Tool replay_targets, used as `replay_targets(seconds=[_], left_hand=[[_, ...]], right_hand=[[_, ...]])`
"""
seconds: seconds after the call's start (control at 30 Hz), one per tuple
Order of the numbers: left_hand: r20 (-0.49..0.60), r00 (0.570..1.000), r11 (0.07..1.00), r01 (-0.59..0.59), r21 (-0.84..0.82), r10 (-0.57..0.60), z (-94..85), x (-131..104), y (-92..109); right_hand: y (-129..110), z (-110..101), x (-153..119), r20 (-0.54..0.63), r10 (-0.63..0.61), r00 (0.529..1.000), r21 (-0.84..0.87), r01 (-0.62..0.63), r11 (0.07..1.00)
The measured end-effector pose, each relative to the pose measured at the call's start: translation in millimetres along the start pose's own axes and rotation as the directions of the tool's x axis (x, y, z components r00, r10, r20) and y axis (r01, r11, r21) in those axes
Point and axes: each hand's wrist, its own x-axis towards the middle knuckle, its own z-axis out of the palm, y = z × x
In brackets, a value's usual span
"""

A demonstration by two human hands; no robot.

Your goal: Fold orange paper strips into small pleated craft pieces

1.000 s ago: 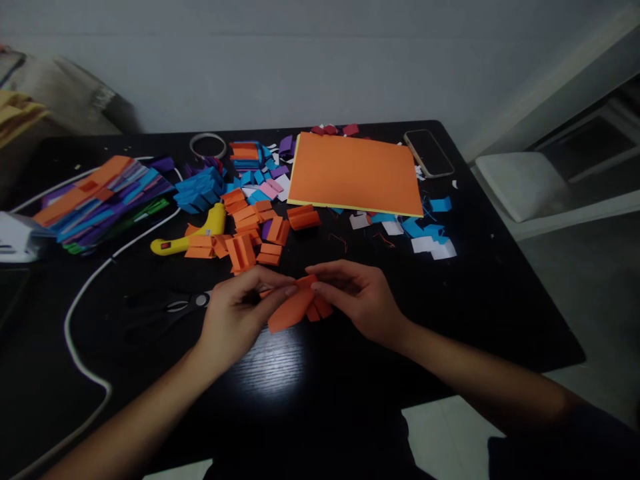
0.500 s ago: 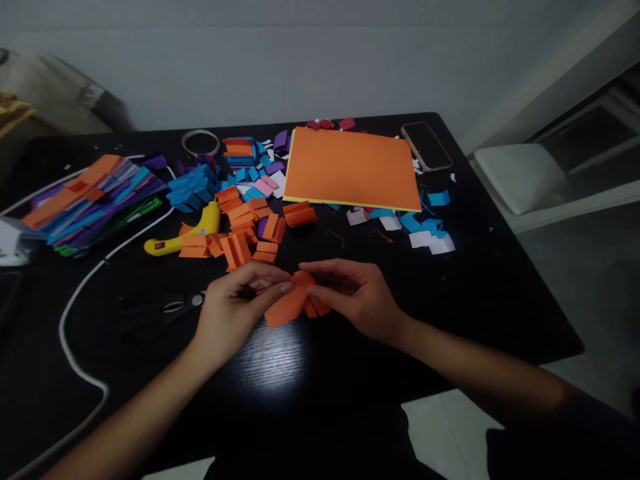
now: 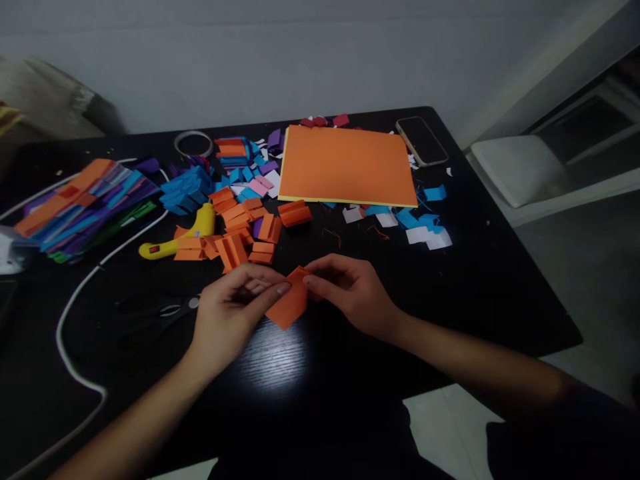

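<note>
Having turned the paper (image 3: pixel 289 309) corner-down, we are pinching it nearer us than the glue gun (image 3: pixel 204 223), left hand (image 3: pixel 223 317) and right hand (image 3: pixel 367 297) nearly closed, seemingly steadying it.

Held orange paper (image 3: pixel 289 307) turned, a corner now pointing down, folded flaps (image 3: pixel 316 297) at its right now mostly hidden

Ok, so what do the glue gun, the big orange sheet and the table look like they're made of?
Glue gun: probably hard plastic, from its smooth, moulded-looking yellow body.
Orange sheet: paper or thin card, matte; it lies flat with thin, crisp edges.
Table: black wood or wood-look laminate, slightly glossy; fine grain lines show in the glare.
</note>
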Motion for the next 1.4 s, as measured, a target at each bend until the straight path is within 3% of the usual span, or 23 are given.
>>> replay_targets(seconds=[0.27,0.4,0.7,1.0,1.4], left_hand=[[-0.024,1.000,1.000,-0.015,-0.001,0.015,2.2,-1.5,-1.4],[-0.024,0.998,0.997,-0.052,0.049,0.053,1.9,-4.2,-2.3],[0.037,0.970,0.948,-0.241,0.208,0.239,-3.2,-4.4,-2.8],[0.006,0.985,0.967,-0.169,0.192,0.171,-1.6,-5.4,-3.0],[-0.032,0.999,0.998,0.033,0.045,-0.032,-1.5,-2.1,-2.5]], right_hand=[[-0.4,-0.6,-1.3,-0.032,-0.003,0.999,-0.040,0.001,0.999],[0.4,-1.0,-1.3,-0.002,-0.075,0.997,-0.045,0.075,0.996],[-0.1,-0.8,-2.5,-0.020,-0.088,0.996,-0.042,0.087,0.995],[2.3,-1.4,-0.8,-0.042,-0.055,0.998,0.006,0.055,0.998],[-2.0,-2.1,-2.9,-0.019,-0.057,0.998,-0.018,0.056,0.998]])
